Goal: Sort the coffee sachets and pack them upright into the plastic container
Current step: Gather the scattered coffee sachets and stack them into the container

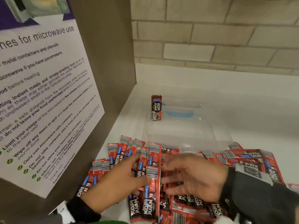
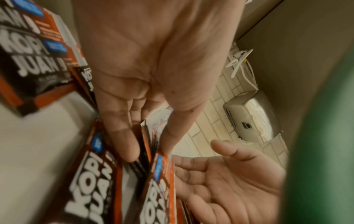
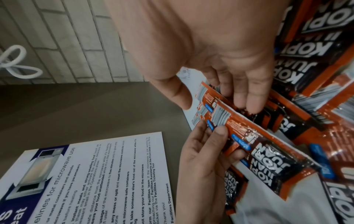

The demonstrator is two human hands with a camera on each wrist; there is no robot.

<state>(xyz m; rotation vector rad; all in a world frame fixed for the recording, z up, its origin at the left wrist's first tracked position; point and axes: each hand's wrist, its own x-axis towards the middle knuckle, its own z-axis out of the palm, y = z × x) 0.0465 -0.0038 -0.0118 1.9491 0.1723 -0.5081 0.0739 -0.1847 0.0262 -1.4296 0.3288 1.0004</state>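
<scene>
Both hands are working the sachet pile [image 1: 169, 183]: left hand [image 1: 119, 180] is pinching a small stack of sachets [image 1: 151, 183], right hand [image 1: 194, 178] is hovering wide, holding nothing. Looks like gathering's going on; next they're needing squaring up, then standing beside the lone sachet [image 1: 156, 108] in the clear container [image 1: 215, 133].
</scene>
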